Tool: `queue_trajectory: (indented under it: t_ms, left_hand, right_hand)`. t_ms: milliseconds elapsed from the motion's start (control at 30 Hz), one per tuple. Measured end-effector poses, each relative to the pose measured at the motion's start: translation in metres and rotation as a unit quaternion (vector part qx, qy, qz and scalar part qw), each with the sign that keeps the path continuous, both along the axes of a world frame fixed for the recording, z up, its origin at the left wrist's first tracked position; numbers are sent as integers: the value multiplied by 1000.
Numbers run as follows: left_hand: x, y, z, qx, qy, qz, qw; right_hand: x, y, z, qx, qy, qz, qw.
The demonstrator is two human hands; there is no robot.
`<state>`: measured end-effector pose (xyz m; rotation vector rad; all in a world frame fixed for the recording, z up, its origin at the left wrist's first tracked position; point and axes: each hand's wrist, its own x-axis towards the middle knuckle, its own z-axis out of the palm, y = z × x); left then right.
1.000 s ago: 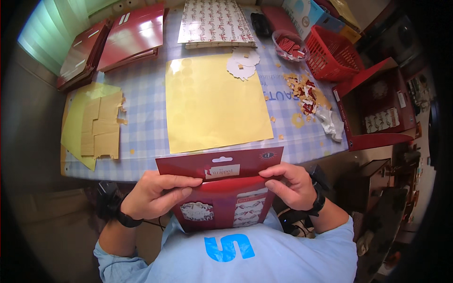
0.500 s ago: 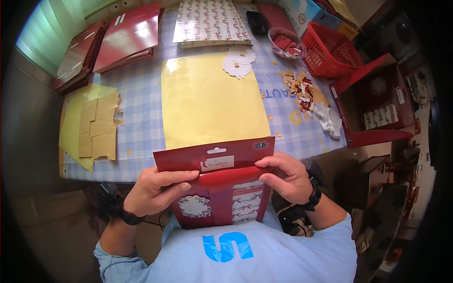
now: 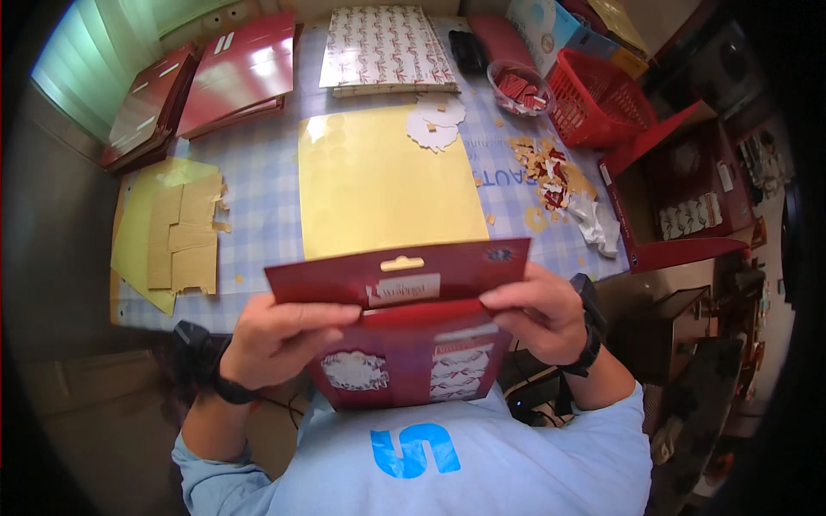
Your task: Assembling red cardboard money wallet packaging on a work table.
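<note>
Beyond the hands' (image 3: 413, 331) red packet (image 3: 400, 322), yellow sheet (image 3: 387, 185) and table (image 3: 267, 198) scraps (image 3: 546, 168)

Table with blue-checked cloth (image 3: 258, 185). Centre: large yellow sheet (image 3: 383, 181). 12 o'clock: patterned paper stack (image 3: 385, 47). 10 o'clock: glossy red card stacks (image 3: 237, 73). 9 o'clock: yellow sheet with tan cut pieces (image 3: 176, 228). 2 o'clock: red basket (image 3: 598, 99), paper scraps (image 3: 546, 168).

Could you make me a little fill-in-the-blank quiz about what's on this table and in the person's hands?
1. Both the left hand and the right hand hold a dark ____ card packet.
2. The big sheet on the checked tablecloth is ____.
3. The red basket stands at the table's far ____ corner.

Missing words: red; yellow; right
</note>
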<state>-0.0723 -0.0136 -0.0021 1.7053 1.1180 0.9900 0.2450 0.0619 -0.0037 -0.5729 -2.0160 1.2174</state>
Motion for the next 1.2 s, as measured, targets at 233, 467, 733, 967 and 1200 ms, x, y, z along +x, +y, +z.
queue_trajectory:
  t_ms: [233, 467, 733, 967, 1200]
  left_hand:
    - [2, -26, 3, 105, 18, -96, 990]
    - [7, -21, 7, 109, -39, -92, 989]
    - [7, -30, 10, 51, -39, -94, 993]
    - [6, -31, 4, -22, -66, -36, 997]
    - [4, -16, -9, 41, 2, -13, 999]
  right_hand:
    - [10, -29, 6, 55, -31, 93, 994]
    - [9, -26, 8, 48, -5, 117, 992]
    - [4, -30, 11, -16, -24, 143, 989]
    - [1, -21, 3, -34, -21, 94, 995]
    - [-5, -14, -9, -17, -23, 44, 999]
